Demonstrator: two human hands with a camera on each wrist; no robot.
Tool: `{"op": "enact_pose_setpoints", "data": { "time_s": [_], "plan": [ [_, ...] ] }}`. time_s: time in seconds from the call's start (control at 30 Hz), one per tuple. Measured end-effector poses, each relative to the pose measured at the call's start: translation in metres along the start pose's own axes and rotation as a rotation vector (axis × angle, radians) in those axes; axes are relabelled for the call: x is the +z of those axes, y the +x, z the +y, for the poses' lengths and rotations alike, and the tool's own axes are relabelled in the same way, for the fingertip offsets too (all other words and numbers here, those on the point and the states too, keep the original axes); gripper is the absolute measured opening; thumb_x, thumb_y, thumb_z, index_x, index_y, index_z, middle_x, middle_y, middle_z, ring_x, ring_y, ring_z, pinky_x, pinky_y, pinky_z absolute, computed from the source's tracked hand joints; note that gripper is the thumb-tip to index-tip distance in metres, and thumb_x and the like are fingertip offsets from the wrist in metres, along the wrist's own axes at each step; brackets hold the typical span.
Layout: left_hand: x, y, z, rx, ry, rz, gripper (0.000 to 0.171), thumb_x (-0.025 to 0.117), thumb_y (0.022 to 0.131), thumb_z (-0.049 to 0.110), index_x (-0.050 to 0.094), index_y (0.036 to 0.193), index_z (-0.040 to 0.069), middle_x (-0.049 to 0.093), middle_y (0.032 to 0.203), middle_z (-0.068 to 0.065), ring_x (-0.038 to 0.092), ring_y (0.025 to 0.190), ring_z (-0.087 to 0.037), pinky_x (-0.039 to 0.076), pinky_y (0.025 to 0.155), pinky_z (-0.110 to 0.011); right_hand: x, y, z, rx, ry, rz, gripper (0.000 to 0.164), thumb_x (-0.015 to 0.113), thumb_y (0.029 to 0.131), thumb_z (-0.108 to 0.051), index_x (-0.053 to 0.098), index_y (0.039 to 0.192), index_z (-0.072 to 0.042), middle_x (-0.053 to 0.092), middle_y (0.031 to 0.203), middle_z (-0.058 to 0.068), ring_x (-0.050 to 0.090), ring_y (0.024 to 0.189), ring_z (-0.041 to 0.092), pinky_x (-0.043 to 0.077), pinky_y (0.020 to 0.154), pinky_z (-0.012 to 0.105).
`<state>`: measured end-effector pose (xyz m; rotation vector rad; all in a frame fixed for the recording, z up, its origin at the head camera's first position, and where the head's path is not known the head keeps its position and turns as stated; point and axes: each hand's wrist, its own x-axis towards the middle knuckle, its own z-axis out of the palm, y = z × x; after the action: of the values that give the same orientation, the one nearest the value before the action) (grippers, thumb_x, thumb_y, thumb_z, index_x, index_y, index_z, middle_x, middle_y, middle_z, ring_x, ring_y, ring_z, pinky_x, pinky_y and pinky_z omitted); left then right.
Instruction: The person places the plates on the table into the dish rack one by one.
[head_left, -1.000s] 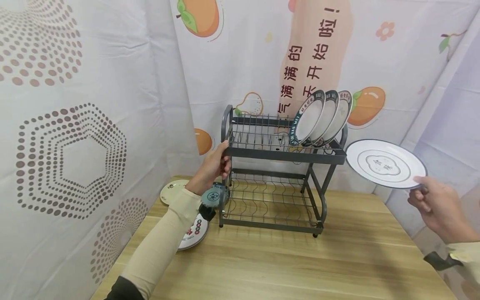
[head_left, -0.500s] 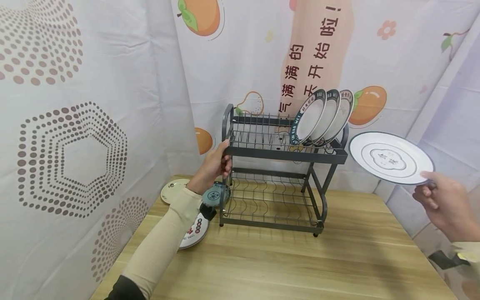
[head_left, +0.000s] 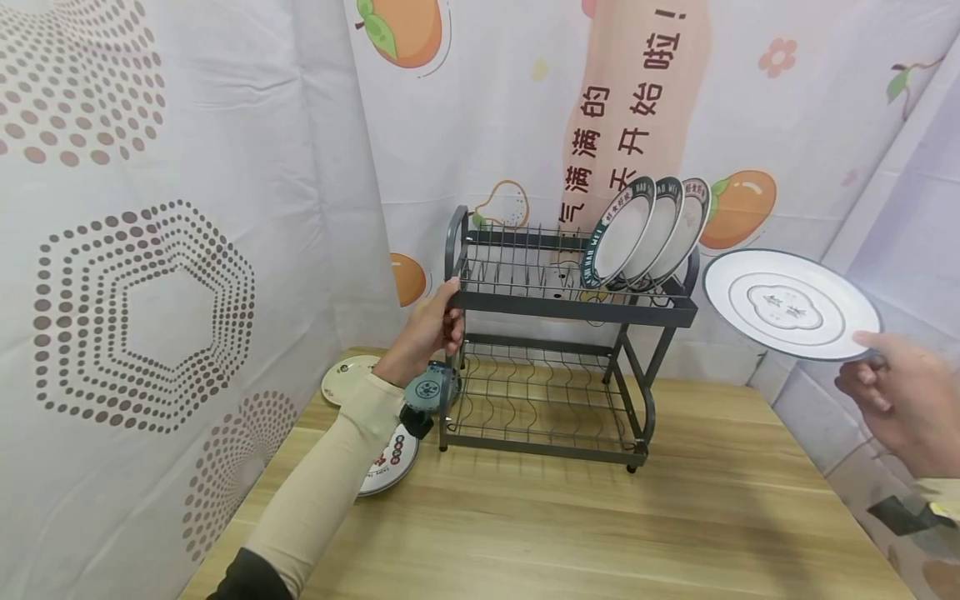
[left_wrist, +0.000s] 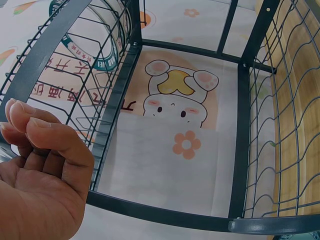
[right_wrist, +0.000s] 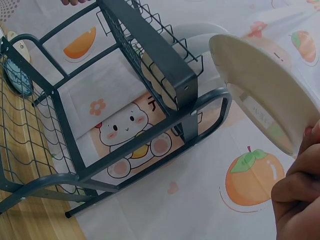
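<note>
In the head view a two-tier dark grey dish rack (head_left: 570, 309) stands on the wooden table. My left hand (head_left: 426, 330) grips the left end of its upper tier; the left wrist view shows those fingers (left_wrist: 65, 142) curled at the rail. To the right of the rack, my right hand (head_left: 903, 392) pinches the near edge of a white plate (head_left: 806, 283) with a dark rim, held in the air and tilted. The right wrist view shows this plate's pale underside (right_wrist: 272, 95). Several patterned plates (head_left: 621, 237) lean upright in the upper tier's right end.
Left of the rack, partly behind my left arm, lie a cream plate (head_left: 345, 379), a blue plate (head_left: 426, 390) and a white plate with red marks (head_left: 393, 467). A printed curtain (head_left: 510, 100) hangs close behind the rack. The lower tier (head_left: 540, 404) holds no plates.
My right hand has moved slightly up and to the right with the plate. My left hand stays on the rack, and the rack has not moved.
</note>
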<state>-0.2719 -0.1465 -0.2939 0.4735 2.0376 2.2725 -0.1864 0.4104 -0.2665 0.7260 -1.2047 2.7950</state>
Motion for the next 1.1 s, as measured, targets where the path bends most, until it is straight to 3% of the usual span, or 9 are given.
{"op": "enact_pose_setpoints", "data": {
  "time_s": [0.27, 0.53, 0.77, 0.87, 1.1],
  "plan": [
    [0.000, -0.001, 0.001, -0.005, -0.002, 0.010, 0.059, 0.046, 0.103, 0.064, 0.043, 0.078, 0.011, 0.049, 0.059, -0.003, 0.043, 0.044, -0.015, 0.040, 0.047, -0.029, 0.012, 0.002, 0.001, 0.010, 0.020, -0.040, 0.053, 0.013, 0.111, 0.001, 0.061, 0.104, 0.023, 0.056, 0.058, 0.015, 0.009, 0.044, 0.014, 0.003, 0.044, 0.020],
    [0.001, -0.002, 0.001, -0.005, -0.002, 0.013, 0.058, 0.045, 0.104, 0.063, 0.043, 0.078, 0.011, 0.049, 0.058, -0.003, 0.043, 0.045, -0.015, 0.040, 0.047, -0.030, 0.022, 0.001, 0.002, 0.012, 0.007, -0.107, 0.055, 0.007, 0.110, 0.001, 0.057, 0.117, 0.024, 0.055, 0.060, 0.016, 0.010, 0.043, 0.016, 0.006, 0.042, 0.021],
    [0.001, -0.001, -0.001, 0.004, -0.011, 0.009, 0.058, 0.045, 0.104, 0.063, 0.044, 0.078, 0.011, 0.050, 0.058, -0.004, 0.045, 0.044, -0.015, 0.041, 0.048, -0.031, 0.030, 0.004, 0.002, -0.005, -0.034, -0.025, 0.051, 0.014, 0.110, 0.004, 0.061, 0.104, 0.021, 0.056, 0.057, 0.015, 0.011, 0.043, 0.016, 0.003, 0.046, 0.021],
    [0.002, 0.000, 0.000, -0.001, -0.008, 0.011, 0.057, 0.045, 0.104, 0.062, 0.044, 0.078, 0.011, 0.050, 0.058, -0.004, 0.045, 0.043, -0.015, 0.041, 0.048, -0.031, 0.033, 0.003, 0.001, -0.017, -0.073, -0.021, 0.051, 0.014, 0.110, 0.003, 0.063, 0.110, 0.020, 0.056, 0.056, 0.015, 0.011, 0.042, 0.016, 0.003, 0.047, 0.022],
    [0.002, -0.001, 0.000, 0.004, -0.002, 0.017, 0.057, 0.043, 0.105, 0.061, 0.043, 0.078, 0.011, 0.051, 0.058, -0.003, 0.045, 0.043, -0.015, 0.042, 0.047, -0.029, 0.041, 0.007, 0.002, -0.009, -0.109, -0.107, 0.052, 0.009, 0.109, 0.002, 0.055, 0.130, 0.015, 0.055, 0.059, 0.013, 0.012, 0.044, 0.016, 0.005, 0.041, 0.021]
  ]
}}
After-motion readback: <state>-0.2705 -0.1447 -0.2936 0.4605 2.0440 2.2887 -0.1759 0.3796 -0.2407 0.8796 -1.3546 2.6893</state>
